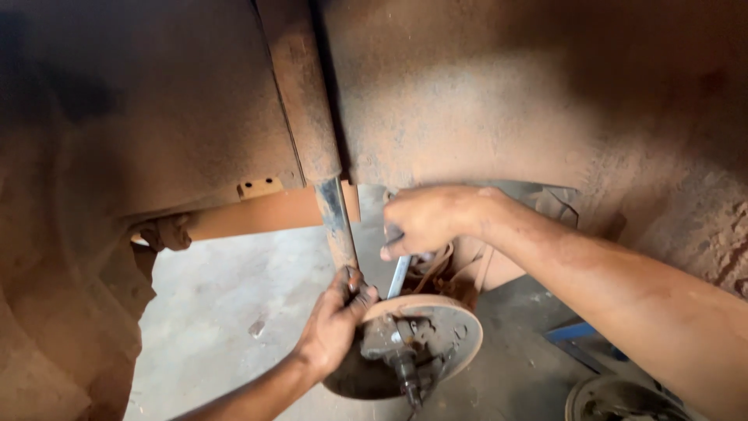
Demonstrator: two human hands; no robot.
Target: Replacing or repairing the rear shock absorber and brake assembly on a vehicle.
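Setting: inside a dust-caked, rust-brown wheel arch (506, 93), its curved metal skin matte and gritty, with pale concrete floor (226, 312) showing below.

Left hand (331, 327): reaches up from below, grimy, fingers curled together around the lower end of a dusty cylindrical shock absorber (323, 156), right where the tube meets the plate's rim.

Right hand (425, 218): comes in from the right on a bare, smudged forearm, fingers clamped on the upper end of a slim, bright steel tool shaft (399, 274), thumb pressed down along it.

Tool: the shaft slants down and slightly left from the right fist toward the middle of the plate; its tip is hidden among the fittings.

Plate: a round, rust-orange brake backing plate (456, 335), flat-faced with a raised lip, sits low in the centre; a grey, greasy stub axle (405, 370) juts from it toward the camera.

Behind: tan hoses and cables (436, 269) loop just above the plate.

Corner: another round, dull metal drum-shaped part (615, 398) lies on the floor at bottom right, beside a blue bar (573, 331).
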